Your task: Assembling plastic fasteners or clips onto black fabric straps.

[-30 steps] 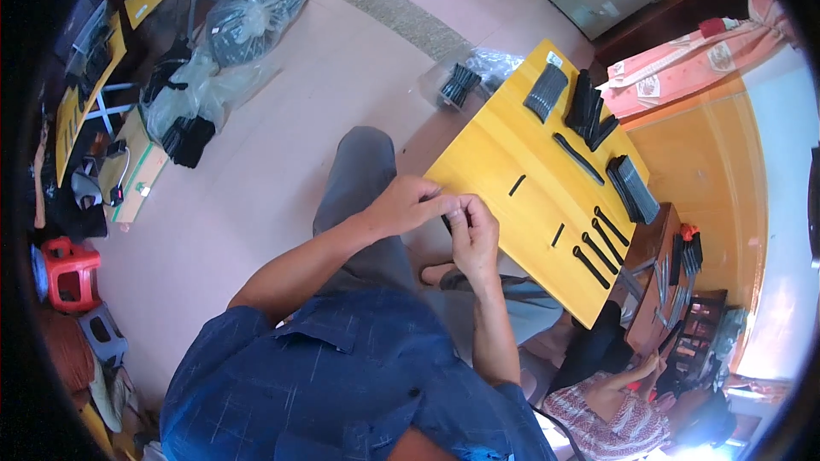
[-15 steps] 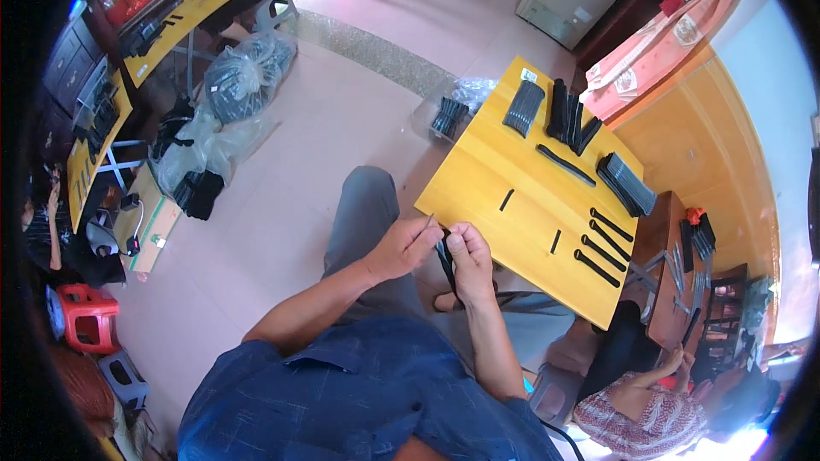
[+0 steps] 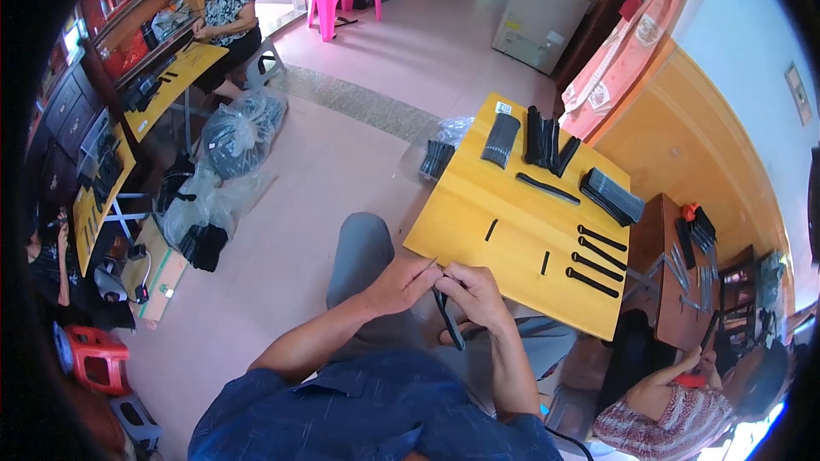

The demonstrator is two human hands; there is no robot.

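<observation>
My left hand (image 3: 400, 285) and my right hand (image 3: 477, 294) meet in front of the table's near corner, fingertips pinched together. From between them a black strap (image 3: 448, 323) hangs down toward my lap; its upper end is hidden by the fingers. A thin pointed thing (image 3: 433, 263) sticks out above my left fingertips, too small to name. On the yellow table (image 3: 461, 205) beyond lie several black straps with a rounded looped end (image 3: 595, 282), in a row at the right. Two short black strips (image 3: 491, 230) lie nearer my hands.
Bundles of dark straps (image 3: 500, 141) and black rolled pieces (image 3: 542, 141) sit on the table's far side. A clear bin (image 3: 437, 160) stands beyond its left edge. Plastic bags (image 3: 243, 137) lie on the floor. Other people work at the left and lower right.
The view has tilted up, so the table and floor sit lower. My hands stay together; the right has turned more over the strap, whose free end now shows below it.
</observation>
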